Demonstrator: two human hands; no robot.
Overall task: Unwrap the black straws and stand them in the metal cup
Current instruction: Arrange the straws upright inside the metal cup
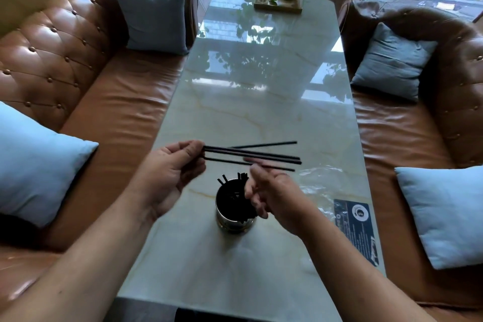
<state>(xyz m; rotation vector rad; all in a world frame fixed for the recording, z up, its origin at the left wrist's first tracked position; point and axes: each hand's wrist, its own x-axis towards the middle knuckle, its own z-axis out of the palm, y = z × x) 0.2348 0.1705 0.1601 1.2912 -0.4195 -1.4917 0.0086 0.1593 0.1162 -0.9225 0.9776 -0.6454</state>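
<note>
My left hand (173, 167) pinches the near ends of several black straws (251, 155), which fan out level to the right above the marble table (248, 102). My right hand (271, 193) hovers just under their far half, fingers loosely curled, touching the lowest straw with a fingertip; whether it grips is unclear. The metal cup (234, 221) stands right below both hands with several black straws (241, 178) upright in it; my right hand covers its right rim.
A clear plastic wrapper with a dark printed label (358, 225) lies on the table at the right. A wooden tray with a plant (278, 0) sits at the far end. Brown leather sofas with blue cushions (34, 165) flank both sides.
</note>
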